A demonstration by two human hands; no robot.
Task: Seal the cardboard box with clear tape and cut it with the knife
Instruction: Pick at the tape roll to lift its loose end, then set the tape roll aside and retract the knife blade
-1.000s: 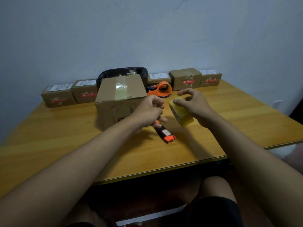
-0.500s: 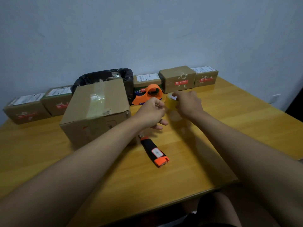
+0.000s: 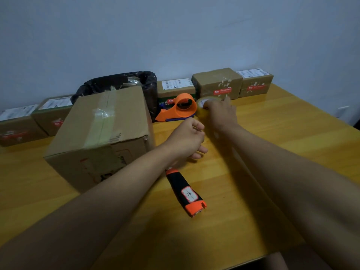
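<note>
The large cardboard box [image 3: 101,131] stands left of centre on the wooden table [image 3: 282,152], with an old strip of clear tape along its top. My right hand [image 3: 220,114] grips the yellowish roll of clear tape [image 3: 201,109] just above the table, next to the orange dispenser. My left hand [image 3: 185,137] is a little nearer to me, thumb and fingers pinched together. A faint clear strip seems to run from the roll to it. The black and orange knife [image 3: 185,191] lies on the table below my left wrist, its front end hidden by my arm.
An orange tape dispenser [image 3: 183,109] sits behind my hands. A black-lined bin [image 3: 120,82] stands behind the big box. Several small taped parcels [image 3: 217,82] line the wall on both sides. The table's front edge [image 3: 253,258] is close to my body.
My right hand has carried the roll away from me toward the dispenser, and the gap between my hands has widened. My view has moved closer and turned right.
</note>
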